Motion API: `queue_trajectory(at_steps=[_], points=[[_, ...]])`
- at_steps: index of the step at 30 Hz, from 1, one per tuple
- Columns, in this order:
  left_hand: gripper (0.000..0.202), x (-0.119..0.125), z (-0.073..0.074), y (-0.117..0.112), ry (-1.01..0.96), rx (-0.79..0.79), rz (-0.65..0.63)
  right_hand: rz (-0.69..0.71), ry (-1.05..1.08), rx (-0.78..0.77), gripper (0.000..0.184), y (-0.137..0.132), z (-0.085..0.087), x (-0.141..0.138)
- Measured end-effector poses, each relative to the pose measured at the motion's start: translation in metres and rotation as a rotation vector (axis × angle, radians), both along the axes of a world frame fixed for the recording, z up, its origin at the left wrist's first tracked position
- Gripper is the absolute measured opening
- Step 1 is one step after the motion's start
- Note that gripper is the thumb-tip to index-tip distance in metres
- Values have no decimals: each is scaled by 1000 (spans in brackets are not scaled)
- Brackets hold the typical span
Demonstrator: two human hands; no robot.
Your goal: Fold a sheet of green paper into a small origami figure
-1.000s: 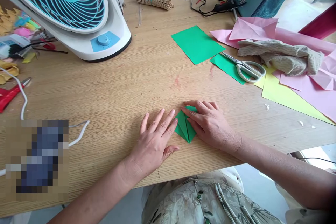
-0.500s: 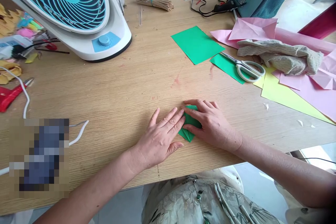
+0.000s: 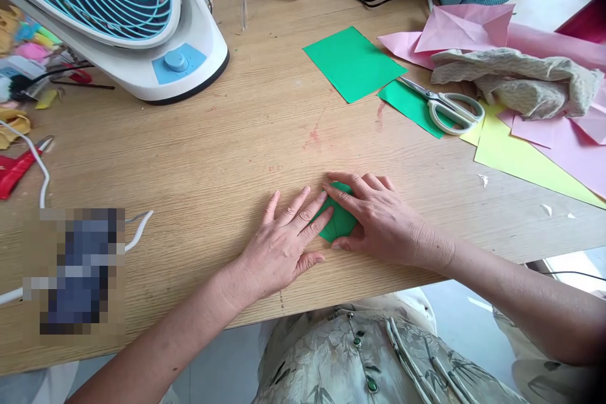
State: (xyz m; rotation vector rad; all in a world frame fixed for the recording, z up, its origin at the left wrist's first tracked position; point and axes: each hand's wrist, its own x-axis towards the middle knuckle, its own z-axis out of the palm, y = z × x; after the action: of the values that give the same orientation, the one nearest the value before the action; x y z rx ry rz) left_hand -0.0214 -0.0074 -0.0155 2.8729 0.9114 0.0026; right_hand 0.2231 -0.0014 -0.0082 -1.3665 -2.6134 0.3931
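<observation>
A small folded piece of green paper with crease lines lies on the wooden table, near its front edge. My left hand is open, palm down and fingers spread, with its fingertips resting over the paper's left side. From the right, my right hand grips the paper, its index finger across the top and its thumb at the lower edge. The fingers of both hands hide parts of the paper's outline.
Beyond my hands lie a green square sheet, scissors, yellow paper, pink paper and a crumpled cloth. A white fan stands at the back left. Red-handled pliers and a blurred-out object lie left.
The folded paper now shows a wider, flatter shape between my hands. My left fingers have spread and shifted slightly left. The whole view has tilted down a little.
</observation>
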Motion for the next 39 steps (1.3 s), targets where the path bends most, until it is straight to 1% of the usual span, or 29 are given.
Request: queue_trajectory(at_steps=[2,7,10,14,16,18,19,20,22,23,24,27,31,33,36,39], points=[[66,-1,-1,0,0,-12,1,15,-7,-12,89,0,1,2],[75,-2,-2,0,8,-44,6,57,-36,-48,107,3,1,4],[79,-1,-2,0,25,-69,24,70,-49,-51,111,5,1,6],[84,-1,-2,0,27,-92,40,118,-14,-52,106,5,4,12],[86,0,-2,-1,30,-95,39,95,4,-26,96,1,7,16],[86,0,-3,-1,40,-92,41,42,8,40,83,-6,8,17],[86,0,-3,-1,44,-88,43,45,13,75,80,-11,7,17],[85,1,-3,-1,46,-83,47,80,24,101,80,-16,5,16],[86,1,-4,-1,37,-64,48,194,54,105,83,-25,-3,14],[88,0,-4,-1,29,-54,40,233,67,98,83,-28,-7,13],[90,-2,-4,-1,21,-43,31,242,76,98,82,-31,-11,12],[96,-13,-2,-5,12,0,26,233,68,90,79,-35,-18,10],[96,-32,4,-14,27,51,75,234,70,87,75,-35,-17,10],[94,-36,9,-16,25,67,95,230,69,85,74,-34,-17,10],[92,-29,11,-13,9,69,107,224,54,84,75,-34,-17,9],[92,-16,7,-8,-4,28,29,225,42,91,78,-35,-17,9]])
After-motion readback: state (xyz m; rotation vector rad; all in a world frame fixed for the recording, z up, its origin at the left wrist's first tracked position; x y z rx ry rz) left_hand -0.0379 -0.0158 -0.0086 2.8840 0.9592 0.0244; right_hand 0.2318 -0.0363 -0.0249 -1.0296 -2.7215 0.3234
